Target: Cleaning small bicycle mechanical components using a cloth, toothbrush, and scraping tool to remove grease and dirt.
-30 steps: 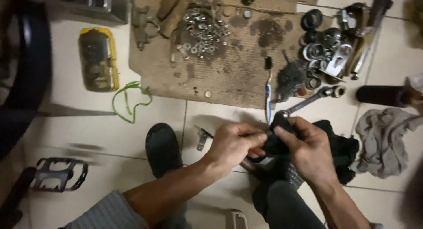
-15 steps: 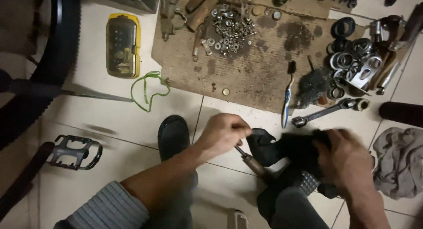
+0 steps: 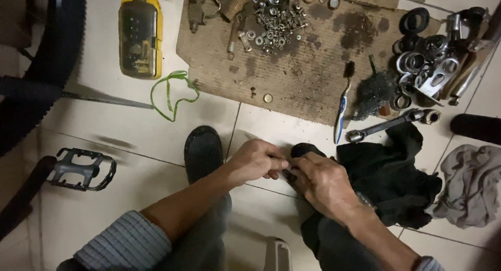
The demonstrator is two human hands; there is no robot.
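Between the knees, low over the tiled floor (image 3: 130,130), the left hand (image 3: 255,160) and the right hand (image 3: 321,183) meet fingertip to fingertip. The left hand's fingers are curled and pressed together in a pinch on something small at the junction; what it is cannot be made out, since both hands cover it. The right hand is closed around the same spot, its grimy fingers folded inward, apparently steadying the piece from the other side. Just beside the right hand lies a black cloth (image 3: 389,182), bunched on the floor and partly over the right leg, close enough to serve for wiping. A dark shoe (image 3: 203,151) is planted just left of the left hand.

Farther out, a stained cardboard sheet (image 3: 297,73) keeps oily parts off the tiles: a heap of nuts and bolts (image 3: 276,18), a toothbrush (image 3: 343,101), a wire brush (image 3: 373,93) and a ratchet wrench (image 3: 391,124) at its near edge. Metal rings (image 3: 422,62) are grouped at the right. A yellow case (image 3: 140,36), a green cord (image 3: 175,93), a pedal (image 3: 83,169), a tyre (image 3: 52,52) and a grey rag (image 3: 469,185) lie well apart.
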